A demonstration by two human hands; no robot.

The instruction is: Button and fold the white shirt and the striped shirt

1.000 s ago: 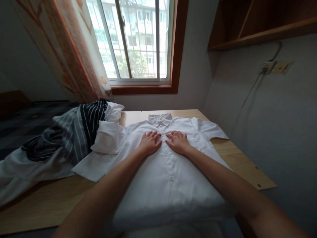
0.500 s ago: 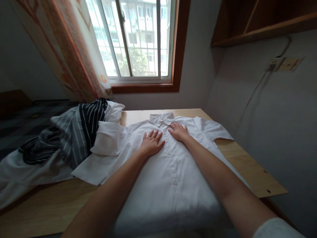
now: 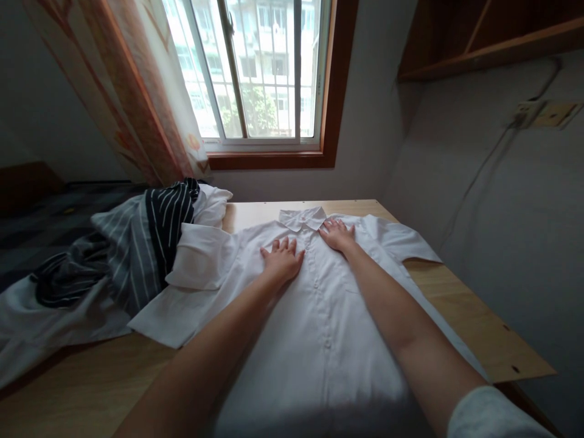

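A white short-sleeved button-up shirt [image 3: 292, 340] lies front side up, its collar [image 3: 303, 219] at the far end and its button line running toward me. My left hand [image 3: 283, 260] rests flat on the chest, left of the buttons, fingers spread. Just below the collar's right side, my right hand [image 3: 336, 234] presses on the cloth with its fingers apart. Neither hand grips the fabric. The left sleeve spreads toward a clothes pile, and the right sleeve reaches the table's right edge. My forearms hide parts of the shirt's body.
A pile of striped and white clothes [image 3: 150, 243] lies on the left of the wooden table [image 3: 456, 304]. Behind are a window [image 3: 255, 73] and a curtain [image 3: 123, 91]. A cord [image 3: 479, 164] hangs from a wall socket [image 3: 529, 114] at right, below a shelf [image 3: 497, 55].
My right hand has slid slightly outward and up toward the shirt's right shoulder. My left hand stays on the chest with its fingers a little more bent. The view has shifted slightly.
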